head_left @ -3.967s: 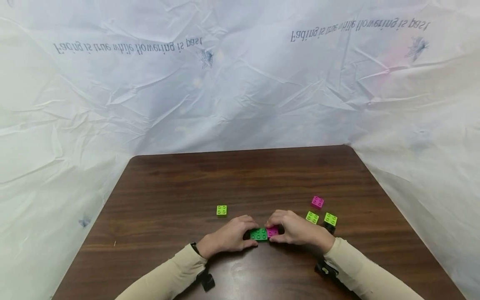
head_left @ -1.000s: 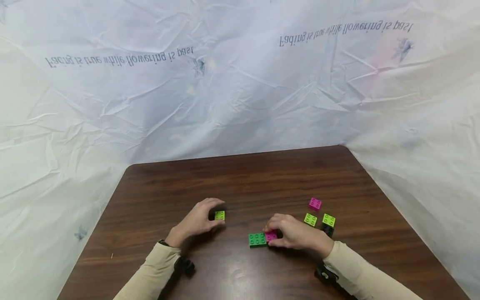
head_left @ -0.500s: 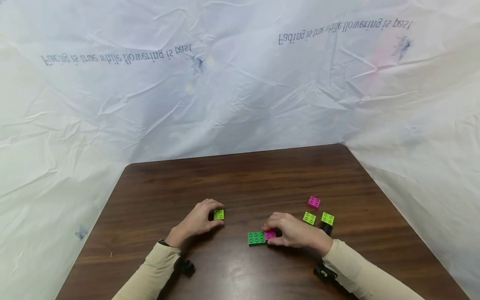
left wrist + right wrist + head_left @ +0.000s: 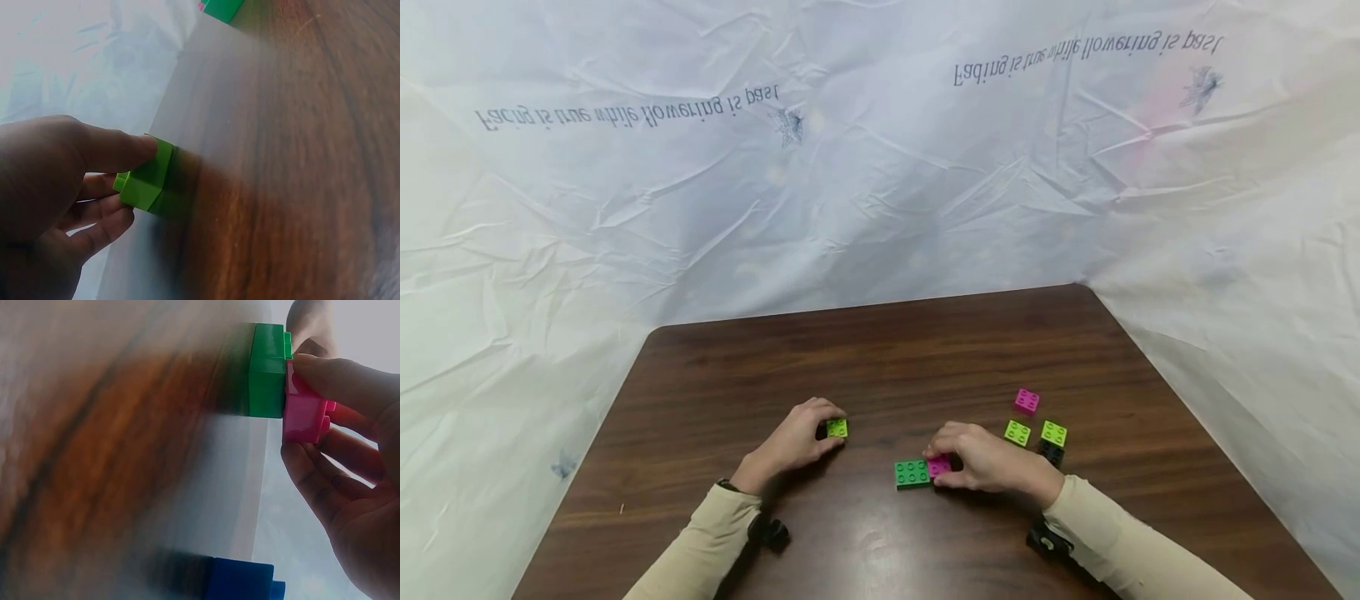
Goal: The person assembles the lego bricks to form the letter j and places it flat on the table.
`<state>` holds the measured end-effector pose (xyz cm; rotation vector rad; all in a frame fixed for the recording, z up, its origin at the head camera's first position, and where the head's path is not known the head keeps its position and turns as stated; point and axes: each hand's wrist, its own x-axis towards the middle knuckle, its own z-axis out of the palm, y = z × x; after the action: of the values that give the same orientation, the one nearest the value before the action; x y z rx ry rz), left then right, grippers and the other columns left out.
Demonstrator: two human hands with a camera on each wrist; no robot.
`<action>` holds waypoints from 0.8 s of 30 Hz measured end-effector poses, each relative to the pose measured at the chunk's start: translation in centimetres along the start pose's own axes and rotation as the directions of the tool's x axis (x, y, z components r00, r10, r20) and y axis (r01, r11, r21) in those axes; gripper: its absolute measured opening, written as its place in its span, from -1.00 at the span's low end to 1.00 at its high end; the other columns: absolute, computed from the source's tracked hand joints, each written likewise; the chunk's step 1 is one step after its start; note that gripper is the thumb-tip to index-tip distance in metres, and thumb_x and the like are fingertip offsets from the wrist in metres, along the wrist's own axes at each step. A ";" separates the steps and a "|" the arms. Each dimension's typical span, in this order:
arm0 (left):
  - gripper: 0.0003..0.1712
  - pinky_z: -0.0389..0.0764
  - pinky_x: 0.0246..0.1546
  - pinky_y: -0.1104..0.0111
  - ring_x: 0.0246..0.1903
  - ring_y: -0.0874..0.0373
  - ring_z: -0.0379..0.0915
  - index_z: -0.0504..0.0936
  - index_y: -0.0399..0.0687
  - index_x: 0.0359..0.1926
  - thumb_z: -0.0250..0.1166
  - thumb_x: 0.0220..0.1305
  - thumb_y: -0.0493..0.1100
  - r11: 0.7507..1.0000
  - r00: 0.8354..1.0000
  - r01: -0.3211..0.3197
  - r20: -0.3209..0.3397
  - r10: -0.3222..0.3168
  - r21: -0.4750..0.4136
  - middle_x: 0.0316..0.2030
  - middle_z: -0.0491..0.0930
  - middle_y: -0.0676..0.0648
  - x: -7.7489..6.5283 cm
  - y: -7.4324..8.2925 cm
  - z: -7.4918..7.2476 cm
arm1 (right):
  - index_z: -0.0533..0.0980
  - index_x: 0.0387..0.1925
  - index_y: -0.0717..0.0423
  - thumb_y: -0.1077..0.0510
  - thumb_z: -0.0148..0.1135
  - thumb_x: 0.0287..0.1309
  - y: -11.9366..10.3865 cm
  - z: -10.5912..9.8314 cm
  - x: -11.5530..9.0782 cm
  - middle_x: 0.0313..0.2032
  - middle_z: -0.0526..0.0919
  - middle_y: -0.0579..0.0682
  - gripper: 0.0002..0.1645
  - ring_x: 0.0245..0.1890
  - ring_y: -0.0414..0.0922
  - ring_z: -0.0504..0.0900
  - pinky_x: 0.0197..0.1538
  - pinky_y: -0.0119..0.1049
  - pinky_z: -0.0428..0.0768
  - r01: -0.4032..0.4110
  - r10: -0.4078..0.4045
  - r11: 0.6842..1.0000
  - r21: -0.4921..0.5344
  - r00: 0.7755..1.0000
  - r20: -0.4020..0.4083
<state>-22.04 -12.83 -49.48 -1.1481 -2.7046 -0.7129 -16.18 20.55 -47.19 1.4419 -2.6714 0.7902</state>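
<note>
In the head view my left hand (image 4: 793, 440) pinches a lime green toy brick (image 4: 837, 428) on the left part of the table. The left wrist view shows the thumb against one side of that lime brick (image 4: 150, 181) and fingers at the other. My right hand (image 4: 988, 460) holds a pink brick (image 4: 938, 467) between thumb and fingers. In the right wrist view the pink brick (image 4: 305, 409) sits on the studded top of a longer green brick (image 4: 267, 375), over one end of it. The green brick (image 4: 912, 474) lies on the table.
Right of my right hand are another pink brick (image 4: 1027, 401), a lime brick (image 4: 1017, 432), and a second lime brick (image 4: 1054, 432) beside a dark brick (image 4: 1052, 453). A blue brick (image 4: 240, 579) shows low in the right wrist view. White sheeting (image 4: 880, 208) surrounds the wooden table (image 4: 850, 358).
My left hand has left the green brick, moved left to the lime brick and closed its fingers on it. My right hand still holds the pink brick.
</note>
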 end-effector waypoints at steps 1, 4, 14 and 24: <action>-0.64 0.55 -0.08 0.20 -0.12 0.10 0.54 0.68 -0.14 -0.07 0.47 0.09 -0.15 1.000 1.000 0.001 0.002 -0.001 -0.001 -0.16 0.64 -0.02 0.0 0.0 0.0 | 0.66 -0.14 0.09 0.09 0.42 0.10 0.0 0.0 0.0 -0.18 0.68 -0.13 -0.72 -0.13 -0.29 0.57 -0.06 -0.40 0.59 0.007 -0.007 1.000 -0.002 1.000 -0.002; -0.65 0.55 -0.08 0.20 -0.11 0.11 0.53 0.68 -0.12 -0.07 0.46 0.10 -0.15 1.000 1.000 -0.001 0.004 0.002 -0.001 -0.15 0.64 -0.01 0.0 0.0 0.0 | 0.65 -0.14 0.11 0.10 0.42 0.10 0.0 0.0 0.0 -0.18 0.69 -0.12 -0.72 -0.13 -0.28 0.57 -0.07 -0.40 0.59 0.016 -0.016 1.000 -0.004 1.000 -0.004; -0.63 0.58 -0.08 0.21 -0.11 0.10 0.57 0.67 -0.20 -0.05 0.45 0.11 -0.18 1.000 1.000 -0.017 -0.023 0.016 -0.021 -0.14 0.63 -0.05 0.3 0.9 -0.4 | 0.66 -0.14 0.08 0.08 0.41 0.11 -0.3 0.0 -0.1 -0.18 0.68 -0.14 -0.72 -0.13 -0.30 0.57 -0.05 -0.41 0.59 -0.015 0.015 1.000 0.017 1.000 0.003; -0.56 0.59 -0.15 0.24 -0.14 0.13 0.55 0.63 -0.19 0.07 0.40 0.17 -0.15 1.000 1.000 0.011 0.009 -0.011 -0.024 -0.11 0.58 -0.03 0.3 1.9 -0.7 | 0.65 -0.14 0.08 0.10 0.42 0.10 -0.1 0.1 -0.2 -0.18 0.68 -0.14 -0.72 -0.12 -0.30 0.57 -0.05 -0.41 0.59 -0.011 0.011 1.000 0.025 1.000 0.002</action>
<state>-20.97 -11.80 -48.09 -1.1452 -2.7189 -0.7464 -15.90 20.62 -47.31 1.4358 -2.6827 0.8265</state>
